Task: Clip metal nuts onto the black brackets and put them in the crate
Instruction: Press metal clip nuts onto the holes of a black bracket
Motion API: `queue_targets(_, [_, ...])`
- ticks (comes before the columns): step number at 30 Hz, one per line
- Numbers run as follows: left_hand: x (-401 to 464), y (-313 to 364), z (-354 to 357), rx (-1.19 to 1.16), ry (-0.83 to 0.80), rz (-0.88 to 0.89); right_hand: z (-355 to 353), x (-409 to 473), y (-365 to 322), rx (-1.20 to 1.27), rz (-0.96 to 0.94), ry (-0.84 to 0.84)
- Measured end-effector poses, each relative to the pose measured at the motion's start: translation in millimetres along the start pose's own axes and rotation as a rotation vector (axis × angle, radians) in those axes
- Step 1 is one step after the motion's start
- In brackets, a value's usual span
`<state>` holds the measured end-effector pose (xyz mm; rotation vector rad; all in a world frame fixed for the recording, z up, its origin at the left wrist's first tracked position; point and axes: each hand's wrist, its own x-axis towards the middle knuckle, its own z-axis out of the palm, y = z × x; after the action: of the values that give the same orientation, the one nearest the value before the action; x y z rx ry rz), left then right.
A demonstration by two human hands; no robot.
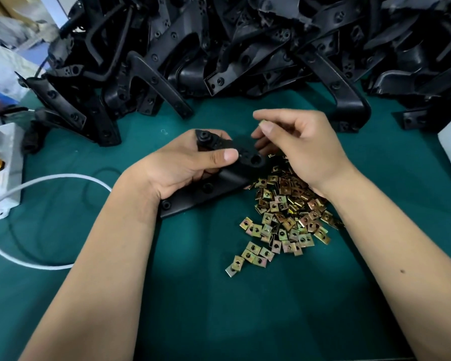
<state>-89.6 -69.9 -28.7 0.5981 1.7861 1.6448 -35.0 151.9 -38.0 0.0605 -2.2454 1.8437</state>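
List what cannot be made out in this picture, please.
- Crate: not in the head view; either hidden or outside its edges.
- Metal nut pinched by the right hand: fingertips cover most of it.
- Black bracket: the left hand hides its middle.
- Left-edge items by the white cable: blurred and cut off.

No readable text anywhere in view.
The black plastic brackets (245,48) heaped at the far side, the brass-coloured square metal nuts (284,217) on the green worktop (219,308) and the white box (3,165) at the left edge show no legible lettering, label, brand or number.
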Motion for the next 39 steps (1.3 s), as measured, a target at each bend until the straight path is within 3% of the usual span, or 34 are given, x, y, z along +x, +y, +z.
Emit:
queue_targets(7, [6.1, -3.7, 9.9, 0.084, 0.119, 0.159, 1.2, -3.6, -4.4, 0.171, 0.066, -0.005])
queue_targets(11, [10.5, -4.3, 15.6, 0.182, 0.171, 0.248, 8.8, -5.4, -7.5, 0.085, -0.005, 0.017])
queue_targets(18, [12.6, -1.6, 21.3, 0.281, 0.173, 0.307, 22.3, -7.6, -14.2, 0.22, 0.045, 0.088])
queue_targets(25, [12.9, -4.0, 20.7, 0.263, 0.18, 0.288, 27.2, -9.0, -16.7, 0.19, 0.065, 0.161])
queue_targets(39, [15.2, -8.6, 17.8, 0.298, 0.2, 0.285, 24.4, -8.4, -17.3, 0.041, 0.05, 0.112])
